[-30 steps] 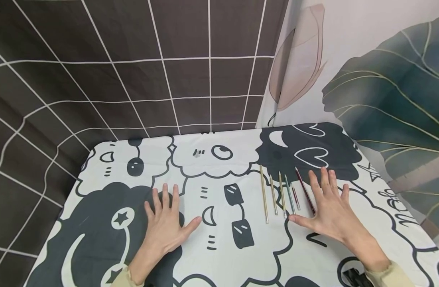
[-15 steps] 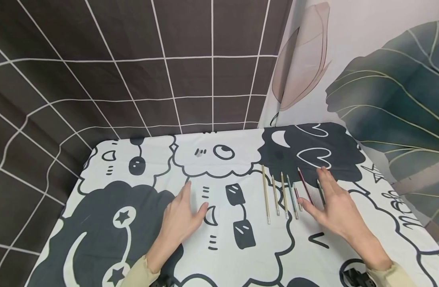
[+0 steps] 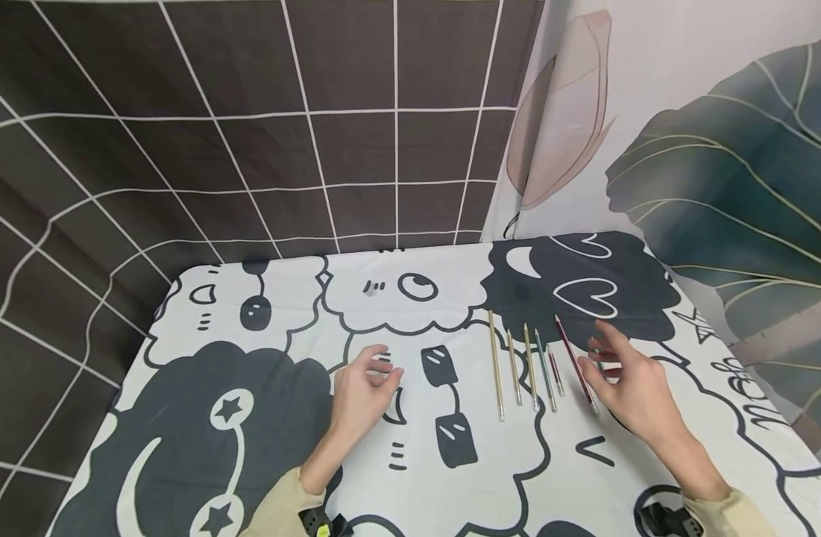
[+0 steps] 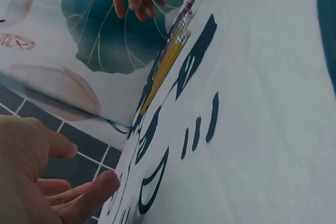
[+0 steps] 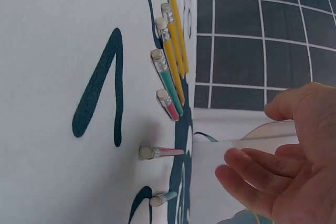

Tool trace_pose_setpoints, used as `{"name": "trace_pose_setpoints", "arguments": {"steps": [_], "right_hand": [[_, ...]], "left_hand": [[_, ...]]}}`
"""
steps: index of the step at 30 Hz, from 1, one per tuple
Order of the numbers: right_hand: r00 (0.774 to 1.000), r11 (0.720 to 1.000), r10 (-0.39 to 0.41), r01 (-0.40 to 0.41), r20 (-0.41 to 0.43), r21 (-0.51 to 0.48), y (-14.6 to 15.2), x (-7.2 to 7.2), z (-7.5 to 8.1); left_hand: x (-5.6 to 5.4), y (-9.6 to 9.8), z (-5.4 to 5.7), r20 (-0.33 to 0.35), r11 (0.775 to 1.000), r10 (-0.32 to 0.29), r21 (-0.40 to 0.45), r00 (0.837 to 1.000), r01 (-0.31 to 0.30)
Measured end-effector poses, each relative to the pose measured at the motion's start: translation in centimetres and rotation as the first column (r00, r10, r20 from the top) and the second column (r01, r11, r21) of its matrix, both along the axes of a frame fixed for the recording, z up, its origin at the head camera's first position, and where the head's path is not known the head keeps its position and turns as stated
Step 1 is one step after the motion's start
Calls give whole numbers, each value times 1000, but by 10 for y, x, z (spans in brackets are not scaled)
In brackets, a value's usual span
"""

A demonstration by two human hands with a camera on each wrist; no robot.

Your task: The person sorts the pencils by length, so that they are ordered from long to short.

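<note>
Several eraser-tipped pencils lie side by side on the patterned cloth, right of centre in the head view. They include a long yellow pencil (image 3: 496, 365), a green pencil (image 3: 546, 371), a short red pencil (image 3: 555, 371) and a longer red pencil (image 3: 575, 364). My right hand (image 3: 634, 388) hovers beside the longer red one, fingers loosely bent, holding nothing. Below it in the right wrist view shows another green pencil (image 5: 164, 199), mostly hidden by the hand in the head view. My left hand (image 3: 356, 395) is raised left of the pencils with relaxed, bent fingers and nothing in them.
The black-and-white cloth (image 3: 450, 492) covers the table up to a dark grid-patterned curtain (image 3: 356, 149) at the back and left. To the right hangs a pale leaf-print curtain (image 3: 739, 186). Small black devices sit at both wrists.
Both hands were spread flat with straight fingers. The left hand has moved right and turned, its fingers bending. The right hand has turned and shifted right, its fingers now loosely bent. The pencils stay put.
</note>
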State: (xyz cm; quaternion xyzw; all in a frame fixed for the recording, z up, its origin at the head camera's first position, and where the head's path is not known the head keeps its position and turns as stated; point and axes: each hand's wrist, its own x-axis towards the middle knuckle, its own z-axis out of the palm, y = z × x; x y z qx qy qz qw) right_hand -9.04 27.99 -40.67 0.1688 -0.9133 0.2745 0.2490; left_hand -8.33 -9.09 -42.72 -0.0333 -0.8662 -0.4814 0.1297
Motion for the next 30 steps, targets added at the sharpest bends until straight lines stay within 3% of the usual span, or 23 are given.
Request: {"name": "trace_pose_setpoints", "arguments": {"steps": [8,15,25,30], "right_hand": [[1000,1000,-16,16,5,-11,1,-1,-4],[998,999,-46,47,53,-27,3,0,-8],[993,997,-71,74,95,-35,4,-1,-12],[989,995,-81,86,124,-43,3,-3,-15]], "left_hand": [[-5,12,-3,53,992,-29,125,998,22],[-8,28,-5,76,988,-43,152,996,31],[-12,59,-7,185,981,-87,189,979,51],[-15,71,-9,173,978,-104,196,979,70]]}}
